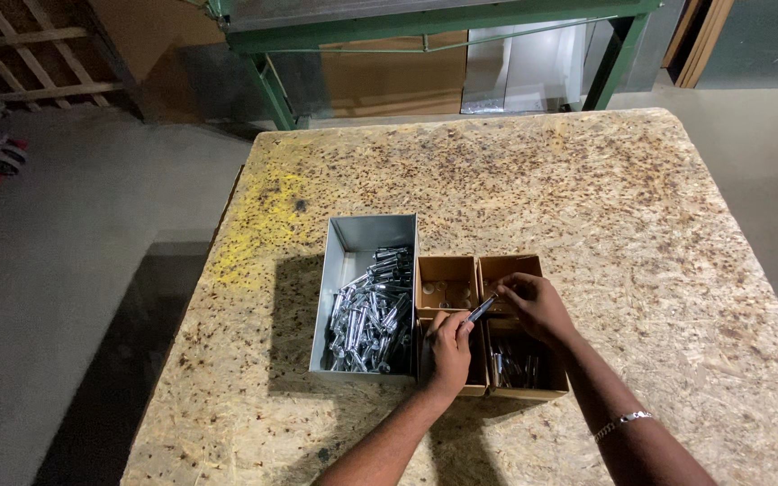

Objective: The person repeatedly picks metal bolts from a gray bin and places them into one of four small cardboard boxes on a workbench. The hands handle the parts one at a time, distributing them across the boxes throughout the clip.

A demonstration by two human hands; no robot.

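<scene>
Chrome bolts (369, 317) fill much of the grey metal bin (353, 236); I see only a few sorted in the right cardboard box (551, 385). My left hand (449, 346) pinches one bolt (481, 309) over the boxes, and my right hand (533, 308) grips its tip.

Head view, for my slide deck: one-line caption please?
Both hands hold a metal bolt over small cardboard boxes beside a bolt-filled metal bin.
</scene>
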